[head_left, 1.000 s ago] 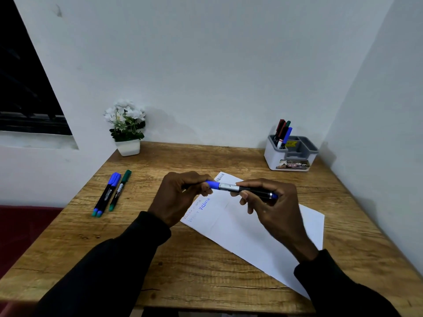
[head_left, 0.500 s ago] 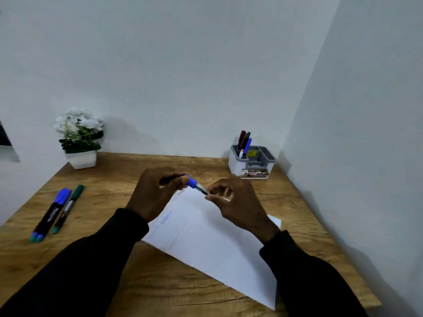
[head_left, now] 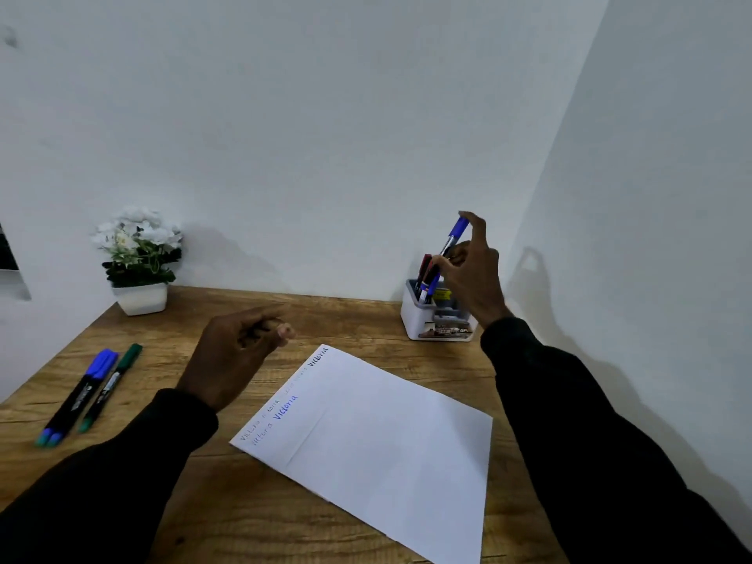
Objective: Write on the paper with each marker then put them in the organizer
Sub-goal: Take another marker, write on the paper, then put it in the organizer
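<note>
Head view, the only one. The right hand (head_left: 474, 278) is pinching the blue-capped marker (head_left: 455, 236) between thumb and fingertips, w/ the index finger reaching up by the cap. It is holding the marker near upright, cap up, lower end over the organizer (head_left: 411, 321) at the tall back-left slot. That is prob. so the marker goes in tail-first beside the stored markers (head_left: 425, 270) already standing there.

The organizer is sitting at the far right of the table (head_left: 244, 523), near the back wall, so the arm is reaching out past the paper (head_left: 386, 441).

The left hand (head_left: 236, 354) is hovering just beside the paper's top-left edge, fingers loosely curled, gripping nothing I can see — it looks idle.

The paper is lying at an angle, w/ writing along its left edge incl. a word in blue, which suggests this marker's writing is done.

The loose blue marker (head_left: 83, 390) and green marker (head_left: 112, 384) are lying side by side at far left, well apart from the organizer — waiting their turn, I'd judge. A flower pot (head_left: 140, 299) is standing at the back left.
</note>
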